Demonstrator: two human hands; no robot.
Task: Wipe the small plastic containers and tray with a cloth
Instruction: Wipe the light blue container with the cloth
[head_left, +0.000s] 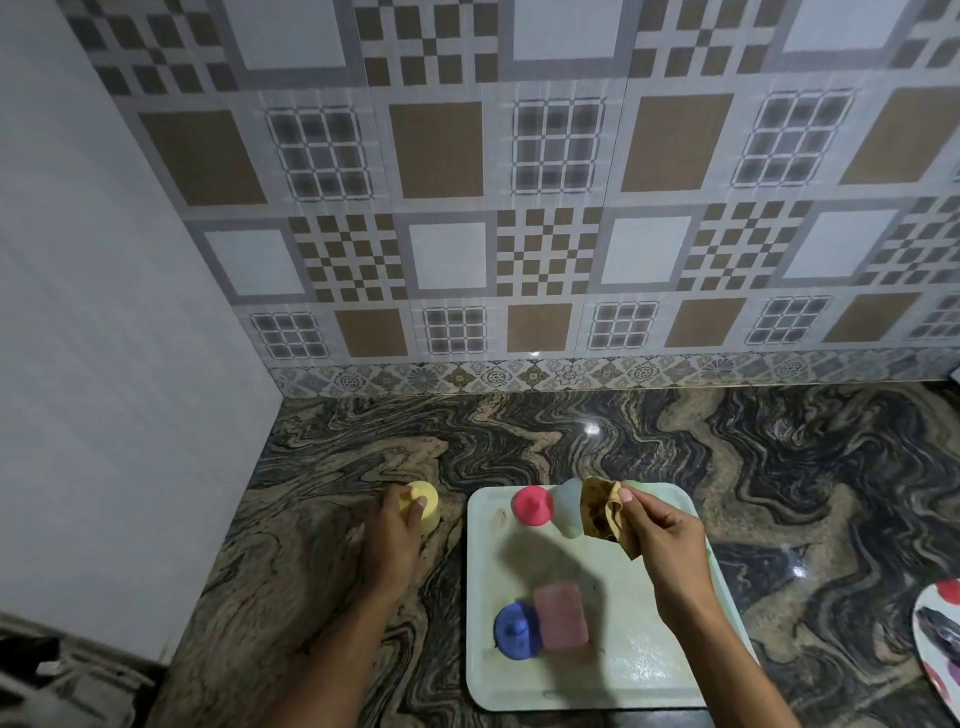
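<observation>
While your left hand (396, 525) grips the yellow container (423, 506) off the tray's (613, 675) left, your right hand (662, 535) pinches the brown cloth (602, 512) above the far containers, ready to wipe.

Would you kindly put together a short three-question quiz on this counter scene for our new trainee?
1. True or false: the yellow container stands on the tray.
2. Which of the hands holds the cloth: A) left hand, B) right hand, C) neither?
3. Fill in: near the tray's front edge, beside the pink container, stands a ____ container.

Key: 1. False, it stands on the counter, left of the tray. 2. B. 3. Blue.
</observation>
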